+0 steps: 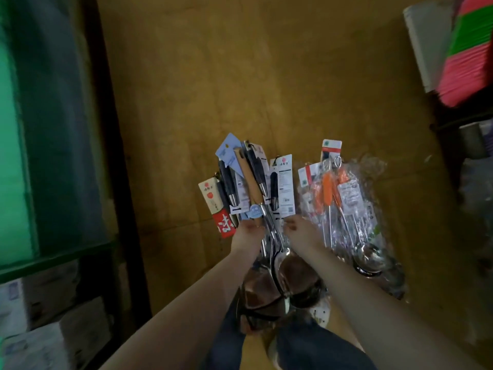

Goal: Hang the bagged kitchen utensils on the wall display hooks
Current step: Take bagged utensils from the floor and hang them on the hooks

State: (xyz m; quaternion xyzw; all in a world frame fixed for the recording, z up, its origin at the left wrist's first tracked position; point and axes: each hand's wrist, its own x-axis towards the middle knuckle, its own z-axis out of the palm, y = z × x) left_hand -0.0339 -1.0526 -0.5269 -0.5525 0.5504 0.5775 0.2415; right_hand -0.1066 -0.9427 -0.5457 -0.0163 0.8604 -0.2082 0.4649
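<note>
I had the camera tipped straight down at the brown floor [266,76]. Near its middle lay a bunch of utensils [256,188], fanned out with the handles pointing away from me and the shiny ladle bowls [282,279] heaped toward my legs [306,345]. Most handles in the fan were dark; one was a pale wooden handle [246,177] running through the centre. Card labels stuck out between them: a blue card [228,150] at the far end, a red-and-white card [213,201] on the left edge of the fan, and a white card [284,188] on the right.

My left hand [246,232] sat at the neck of the bunch, fingers curled round the shafts just below the wooden handle, gripping them. My right hand [298,231] was just beside it, its bent fingertips at the lower edge of the white card; the blur kept me from telling whether it pinched the card or only touched it.

Just to the right of the bunch, on the same floor, lay a clear bag [373,182] holding more utensils with orange handles [326,188] and thin wire stems, a ladle bowl [369,259] at its near end.

Along the floor's left edge ran a dark post [106,156] and a green panel [16,129], with pale boxes [40,329] below. By the far right corner stood a pink and green stack [469,49].
</note>
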